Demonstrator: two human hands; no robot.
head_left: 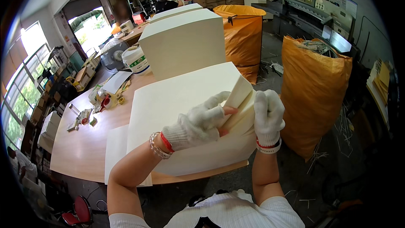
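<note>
A large stack of cream-white paper (173, 97) lies on the table in front of me. Its right-hand corner is bent up, and the loosened sheets (244, 109) fan apart there. My left hand (197, 123), in a white knit glove with some fingertips bare, rests across the stack, its thumb and fingers closed around the lifted sheets. At the right edge, my gloved right hand (268, 116) is curled closed, gripping the outer edge of the same sheets. Part of that grip is hidden behind the glove.
Behind stands a taller paper stack (185, 46). Tape rolls (107, 102) and a white bucket (136, 59) sit on the table's left side, near a fan (114, 55). Two orange sacks (312, 97) (242, 38) stand on the right. A large machine (316, 12) and a person (163, 3) are farther back.
</note>
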